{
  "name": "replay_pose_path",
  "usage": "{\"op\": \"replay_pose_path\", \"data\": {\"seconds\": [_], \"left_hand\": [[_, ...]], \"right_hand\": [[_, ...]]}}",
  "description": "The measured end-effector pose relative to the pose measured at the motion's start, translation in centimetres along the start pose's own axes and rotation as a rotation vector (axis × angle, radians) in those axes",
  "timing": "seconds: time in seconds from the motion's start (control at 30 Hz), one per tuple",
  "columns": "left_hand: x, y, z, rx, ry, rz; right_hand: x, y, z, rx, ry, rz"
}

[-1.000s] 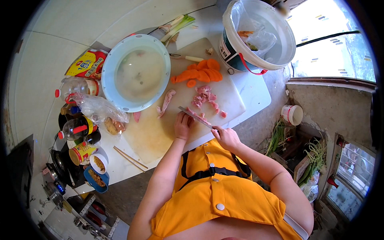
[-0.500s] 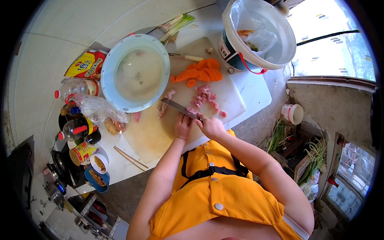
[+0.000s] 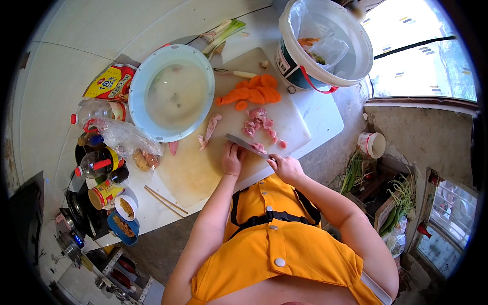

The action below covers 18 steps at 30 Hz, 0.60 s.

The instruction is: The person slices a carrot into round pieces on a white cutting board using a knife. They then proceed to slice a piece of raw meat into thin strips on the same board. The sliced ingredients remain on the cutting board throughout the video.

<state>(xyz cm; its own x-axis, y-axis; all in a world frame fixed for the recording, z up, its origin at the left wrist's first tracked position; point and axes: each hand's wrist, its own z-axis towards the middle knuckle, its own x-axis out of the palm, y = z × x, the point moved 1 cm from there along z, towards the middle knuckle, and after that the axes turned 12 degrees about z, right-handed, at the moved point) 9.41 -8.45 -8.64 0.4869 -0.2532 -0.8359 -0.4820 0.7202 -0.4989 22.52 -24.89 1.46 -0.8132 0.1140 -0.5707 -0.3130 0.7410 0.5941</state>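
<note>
My right hand point(image 3: 287, 169) grips the handle of a kitchen knife point(image 3: 243, 143), its blade slanting up and left over the near edge of the white cutting board point(image 3: 294, 124). Just left of the blade, my left hand point(image 3: 232, 161) rests with bent fingers close together; whatever lies under them is hidden. Small cut pieces of pink raw meat point(image 3: 260, 148) lie against the blade's far side. A loose heap of meat pieces point(image 3: 257, 121) sits beyond it. To the left lies a longer meat strip point(image 3: 209, 131). Sliced carrot point(image 3: 256, 94) is piled farther back.
A light-blue basin point(image 3: 136, 104) of cloudy water stands at the left, a white bucket point(image 3: 370, 48) with a plastic bag at the back right. Peeler point(image 3: 245, 74) and scallions point(image 3: 223, 36) lie behind. Bottles point(image 3: 96, 161), bowls point(image 3: 126, 207) and chopsticks point(image 3: 165, 201) line the left side.
My right hand and the knife have shifted right, away from my left hand. Cut meat has moved right along with the blade. My left hand stays nearly in place.
</note>
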Motion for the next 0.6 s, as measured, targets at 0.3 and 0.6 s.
{"op": "replay_pose_path", "data": {"seconds": [0.3, 0.6], "left_hand": [[-1.6, -0.6, 0.8, 0.09, -0.007, -0.065], [-1.5, -0.1, 0.2, 0.075, 0.054, -0.011]], "right_hand": [[-1.9, 0.4, -0.1, -0.064, -0.002, 0.104], [-2.2, 2.1, -2.1, -0.01, 0.058, 0.051]]}}
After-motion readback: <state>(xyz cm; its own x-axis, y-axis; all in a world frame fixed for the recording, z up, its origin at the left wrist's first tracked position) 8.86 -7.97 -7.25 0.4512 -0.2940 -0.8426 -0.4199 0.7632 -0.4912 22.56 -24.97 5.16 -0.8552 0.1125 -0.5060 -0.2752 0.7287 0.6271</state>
